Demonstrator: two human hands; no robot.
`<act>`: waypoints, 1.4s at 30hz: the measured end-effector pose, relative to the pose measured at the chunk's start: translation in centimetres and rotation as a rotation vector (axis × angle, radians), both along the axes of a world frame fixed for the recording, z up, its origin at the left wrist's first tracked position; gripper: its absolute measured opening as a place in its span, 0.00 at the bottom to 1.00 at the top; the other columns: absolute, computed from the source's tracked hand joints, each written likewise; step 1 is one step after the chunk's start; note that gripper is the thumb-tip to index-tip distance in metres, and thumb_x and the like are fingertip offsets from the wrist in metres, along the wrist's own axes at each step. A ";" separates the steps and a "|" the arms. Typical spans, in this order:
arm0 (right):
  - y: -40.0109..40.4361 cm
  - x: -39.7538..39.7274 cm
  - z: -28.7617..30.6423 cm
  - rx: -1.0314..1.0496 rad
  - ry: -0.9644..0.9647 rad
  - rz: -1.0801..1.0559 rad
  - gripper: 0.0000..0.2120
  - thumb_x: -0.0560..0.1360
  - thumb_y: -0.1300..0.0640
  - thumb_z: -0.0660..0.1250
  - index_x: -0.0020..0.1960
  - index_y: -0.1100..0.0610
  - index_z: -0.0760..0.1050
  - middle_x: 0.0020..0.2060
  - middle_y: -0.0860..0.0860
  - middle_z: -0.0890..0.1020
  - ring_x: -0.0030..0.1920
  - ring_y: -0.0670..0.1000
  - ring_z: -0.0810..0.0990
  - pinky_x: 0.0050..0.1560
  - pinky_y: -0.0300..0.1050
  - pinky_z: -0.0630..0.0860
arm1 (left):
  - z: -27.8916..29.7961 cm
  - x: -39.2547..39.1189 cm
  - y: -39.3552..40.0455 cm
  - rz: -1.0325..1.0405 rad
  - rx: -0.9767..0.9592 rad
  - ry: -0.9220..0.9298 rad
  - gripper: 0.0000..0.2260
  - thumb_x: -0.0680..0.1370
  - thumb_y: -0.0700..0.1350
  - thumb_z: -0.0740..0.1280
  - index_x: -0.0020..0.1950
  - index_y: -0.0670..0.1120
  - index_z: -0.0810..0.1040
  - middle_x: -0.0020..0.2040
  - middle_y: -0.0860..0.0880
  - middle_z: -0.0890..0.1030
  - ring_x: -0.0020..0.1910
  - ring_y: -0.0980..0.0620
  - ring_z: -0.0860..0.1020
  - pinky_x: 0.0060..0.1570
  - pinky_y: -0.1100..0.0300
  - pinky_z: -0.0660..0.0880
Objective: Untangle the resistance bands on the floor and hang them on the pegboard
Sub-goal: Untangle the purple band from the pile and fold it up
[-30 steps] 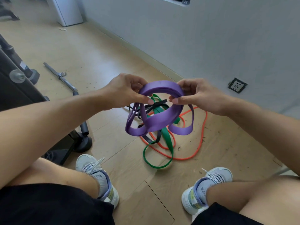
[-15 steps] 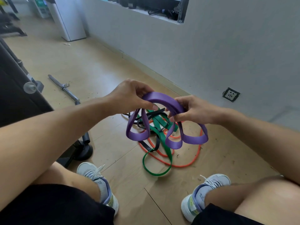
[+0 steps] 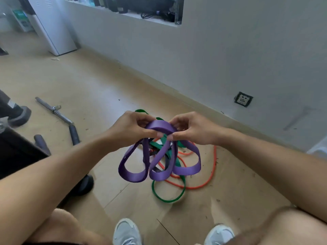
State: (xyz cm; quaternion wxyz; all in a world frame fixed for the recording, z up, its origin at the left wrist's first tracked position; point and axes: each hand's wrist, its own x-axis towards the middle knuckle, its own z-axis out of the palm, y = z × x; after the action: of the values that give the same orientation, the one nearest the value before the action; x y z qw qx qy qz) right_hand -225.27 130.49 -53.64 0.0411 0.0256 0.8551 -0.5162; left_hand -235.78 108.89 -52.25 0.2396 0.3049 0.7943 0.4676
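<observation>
A wide purple band (image 3: 160, 169) hangs in several loops above the floor, gathered at its top between both hands. My left hand (image 3: 131, 129) pinches the gathered top from the left, and my right hand (image 3: 192, 129) pinches it from the right, thumbs almost touching. Beneath it on the wooden floor lies a tangle: a green band (image 3: 168, 197), a thin orange band (image 3: 208, 177) and a dark band (image 3: 153, 152), partly hidden behind the purple loops. No pegboard is in view.
A grey wall with a socket (image 3: 243, 99) runs along the right. A metal bar (image 3: 56, 112) lies on the floor at left, beside dark gym equipment (image 3: 16, 151). My knees and grey shoes (image 3: 127, 232) are at the bottom.
Both hands have drawn closer together at the top of the purple band, and its loops now hang lower and longer. The camera has tilted up, showing more wall.
</observation>
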 end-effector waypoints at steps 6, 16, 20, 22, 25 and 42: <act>4.3 -4.2 -4.4 0.024 -0.107 0.030 0.12 0.72 0.54 0.80 0.54 0.55 0.84 0.45 0.59 0.87 0.42 0.50 0.82 0.48 0.57 0.80 | -4.8 -4.7 5.9 -0.062 -0.018 -0.176 0.15 0.69 0.38 0.80 0.54 0.43 0.85 0.43 0.47 0.87 0.42 0.50 0.85 0.40 0.60 0.81; 11.7 -7.0 6.1 0.036 -0.142 -0.283 0.18 0.66 0.46 0.74 0.55 0.44 0.82 0.48 0.42 0.88 0.50 0.47 0.86 0.59 0.56 0.81 | 6.1 -10.3 15.5 -0.154 -0.168 -0.156 0.14 0.68 0.43 0.82 0.52 0.48 0.85 0.41 0.49 0.87 0.42 0.50 0.86 0.47 0.53 0.84; 12.2 -5.1 19.9 0.054 -0.128 -0.384 0.17 0.69 0.55 0.76 0.52 0.36 0.81 0.48 0.40 0.87 0.50 0.44 0.85 0.58 0.49 0.81 | 19.0 -8.9 17.0 -0.168 -0.183 -0.072 0.17 0.67 0.49 0.80 0.53 0.48 0.82 0.43 0.51 0.86 0.44 0.50 0.85 0.50 0.47 0.82; 12.2 -4.1 27.6 0.081 -0.143 -0.421 0.17 0.71 0.58 0.77 0.54 0.39 0.81 0.48 0.40 0.87 0.50 0.43 0.85 0.57 0.47 0.80 | 25.9 -8.2 17.3 -0.183 -0.172 -0.068 0.17 0.66 0.54 0.78 0.52 0.50 0.82 0.43 0.52 0.86 0.43 0.51 0.85 0.50 0.46 0.82; 11.8 -2.4 38.0 0.148 -0.139 -0.467 0.14 0.72 0.52 0.74 0.58 0.44 0.83 0.49 0.39 0.87 0.51 0.41 0.84 0.57 0.46 0.80 | 35.9 -7.1 17.6 -0.215 -0.145 -0.061 0.11 0.70 0.49 0.78 0.50 0.52 0.82 0.43 0.52 0.86 0.43 0.53 0.85 0.48 0.49 0.82; 13.6 3.8 63.8 0.063 -0.059 -0.718 0.14 0.72 0.54 0.79 0.57 0.47 0.85 0.46 0.42 0.88 0.47 0.45 0.87 0.55 0.48 0.83 | 59.7 -3.7 23.3 -0.420 0.006 0.112 0.07 0.73 0.50 0.76 0.48 0.56 0.81 0.42 0.54 0.85 0.44 0.52 0.83 0.50 0.49 0.79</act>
State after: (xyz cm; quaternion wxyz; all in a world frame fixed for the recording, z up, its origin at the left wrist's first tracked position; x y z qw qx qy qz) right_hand -221.49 144.12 10.14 -0.1190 0.3403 0.8054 -0.4704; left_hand -239.51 132.16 7.42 0.2863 0.4898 0.7241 0.3922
